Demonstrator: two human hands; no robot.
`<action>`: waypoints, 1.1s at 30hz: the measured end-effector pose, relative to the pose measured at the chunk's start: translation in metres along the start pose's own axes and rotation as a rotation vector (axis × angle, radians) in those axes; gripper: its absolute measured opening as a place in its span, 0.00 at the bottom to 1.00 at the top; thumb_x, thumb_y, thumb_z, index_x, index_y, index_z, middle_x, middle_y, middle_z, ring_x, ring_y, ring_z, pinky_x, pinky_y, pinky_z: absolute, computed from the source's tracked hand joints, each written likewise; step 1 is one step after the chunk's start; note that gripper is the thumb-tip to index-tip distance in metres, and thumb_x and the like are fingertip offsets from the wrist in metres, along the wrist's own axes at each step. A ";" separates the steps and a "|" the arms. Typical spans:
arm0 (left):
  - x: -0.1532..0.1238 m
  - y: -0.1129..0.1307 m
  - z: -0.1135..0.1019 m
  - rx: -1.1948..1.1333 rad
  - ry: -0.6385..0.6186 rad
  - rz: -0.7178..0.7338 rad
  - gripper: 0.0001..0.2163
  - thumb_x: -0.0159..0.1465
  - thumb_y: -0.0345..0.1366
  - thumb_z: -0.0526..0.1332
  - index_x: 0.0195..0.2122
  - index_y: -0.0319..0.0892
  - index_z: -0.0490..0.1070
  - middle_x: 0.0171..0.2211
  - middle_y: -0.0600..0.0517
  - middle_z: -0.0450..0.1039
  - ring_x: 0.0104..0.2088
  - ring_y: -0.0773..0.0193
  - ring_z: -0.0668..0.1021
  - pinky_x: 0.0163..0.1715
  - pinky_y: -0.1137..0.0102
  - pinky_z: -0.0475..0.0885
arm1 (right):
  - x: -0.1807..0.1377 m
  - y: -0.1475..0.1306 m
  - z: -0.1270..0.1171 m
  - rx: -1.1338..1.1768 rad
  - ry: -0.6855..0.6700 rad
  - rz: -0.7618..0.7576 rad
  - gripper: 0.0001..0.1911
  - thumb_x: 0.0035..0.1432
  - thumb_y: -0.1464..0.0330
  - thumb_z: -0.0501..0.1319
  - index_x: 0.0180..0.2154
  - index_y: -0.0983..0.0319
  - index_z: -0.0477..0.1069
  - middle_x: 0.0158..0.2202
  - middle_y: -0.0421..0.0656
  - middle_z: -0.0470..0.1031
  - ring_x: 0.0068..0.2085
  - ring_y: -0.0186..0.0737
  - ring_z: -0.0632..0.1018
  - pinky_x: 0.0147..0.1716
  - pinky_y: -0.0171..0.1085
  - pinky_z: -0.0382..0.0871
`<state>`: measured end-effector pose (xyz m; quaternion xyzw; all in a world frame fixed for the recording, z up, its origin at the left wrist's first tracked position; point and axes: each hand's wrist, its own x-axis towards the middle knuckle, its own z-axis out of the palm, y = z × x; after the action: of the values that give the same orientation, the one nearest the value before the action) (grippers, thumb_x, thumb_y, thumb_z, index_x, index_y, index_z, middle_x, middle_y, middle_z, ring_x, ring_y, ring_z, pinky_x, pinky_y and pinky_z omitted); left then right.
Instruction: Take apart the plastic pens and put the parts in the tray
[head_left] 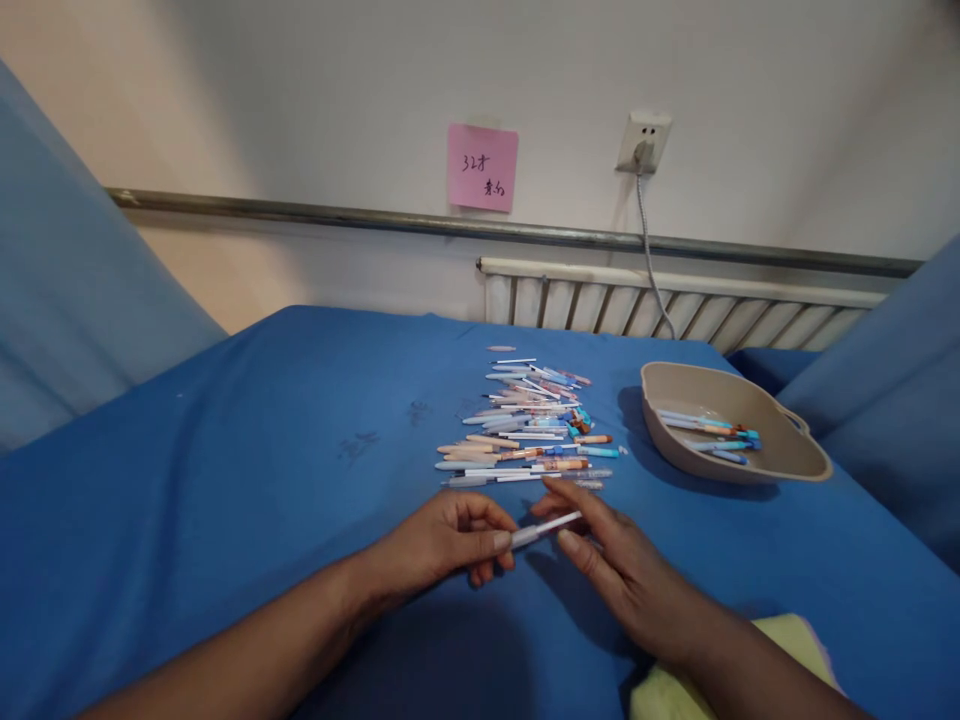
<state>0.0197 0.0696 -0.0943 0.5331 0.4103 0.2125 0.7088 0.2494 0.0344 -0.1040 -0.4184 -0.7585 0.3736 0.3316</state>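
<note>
My left hand point(457, 540) pinches a partly assembled pen point(531, 533) between thumb and fingers, above the blue cloth. It has a pale grey front barrel, and a white refill point(561, 522) sticks out of it to the right. My right hand point(607, 560) is beside the refill's free end, thumb and fingers apart. Whether a fingertip touches the refill, I cannot tell. Just beyond both hands lie several rows of pen parts point(517, 455): pale and peach-coloured barrels, white refills, clear tubes and coloured clips.
A beige plastic basin point(787, 460) on the right holds several pens point(709, 425). Under my right forearm is a yellow cloth point(667, 695). The table's blue cover point(225, 480) reaches a wall with a radiator point(600, 300), a metal rail point(337, 213), a socket point(645, 140) and a pink note point(482, 168).
</note>
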 end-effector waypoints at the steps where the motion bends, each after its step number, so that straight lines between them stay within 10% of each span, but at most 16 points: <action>1: 0.000 0.000 0.002 -0.009 -0.020 -0.011 0.14 0.55 0.43 0.68 0.35 0.37 0.74 0.26 0.52 0.76 0.22 0.70 0.72 0.24 0.74 0.66 | -0.001 0.000 0.000 0.000 -0.019 0.007 0.26 0.65 0.65 0.51 0.63 0.57 0.50 0.53 0.48 0.70 0.50 0.41 0.73 0.52 0.42 0.65; 11: 0.001 -0.007 0.004 -0.075 -0.155 -0.049 0.15 0.57 0.44 0.66 0.38 0.37 0.75 0.26 0.53 0.74 0.23 0.71 0.72 0.24 0.75 0.67 | -0.003 0.006 0.001 0.108 -0.150 0.004 0.37 0.64 0.61 0.55 0.67 0.52 0.35 0.59 0.47 0.63 0.51 0.44 0.71 0.53 0.46 0.63; 20: 0.002 -0.008 0.003 -0.140 -0.148 -0.034 0.13 0.57 0.42 0.67 0.37 0.37 0.74 0.30 0.51 0.75 0.28 0.68 0.75 0.27 0.73 0.68 | -0.001 0.003 -0.004 0.240 0.021 -0.038 0.28 0.67 0.59 0.48 0.65 0.53 0.43 0.54 0.46 0.68 0.49 0.42 0.72 0.50 0.43 0.65; 25: 0.002 -0.008 -0.002 -0.144 -0.086 -0.019 0.13 0.57 0.41 0.67 0.37 0.37 0.73 0.32 0.50 0.75 0.28 0.69 0.74 0.28 0.73 0.68 | 0.008 0.023 -0.011 0.140 0.207 0.104 0.14 0.64 0.61 0.53 0.49 0.58 0.66 0.40 0.44 0.74 0.39 0.40 0.75 0.38 0.38 0.68; 33: 0.004 -0.004 -0.006 -0.179 -0.024 0.005 0.12 0.58 0.40 0.67 0.37 0.37 0.73 0.32 0.50 0.74 0.28 0.69 0.74 0.27 0.75 0.68 | 0.008 0.028 -0.017 -0.286 -0.043 0.149 0.05 0.56 0.70 0.61 0.37 0.59 0.69 0.31 0.40 0.73 0.32 0.37 0.72 0.31 0.34 0.63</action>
<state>0.0165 0.0746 -0.0995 0.4714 0.3796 0.2436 0.7579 0.2705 0.0567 -0.1180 -0.5083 -0.7777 0.2943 0.2239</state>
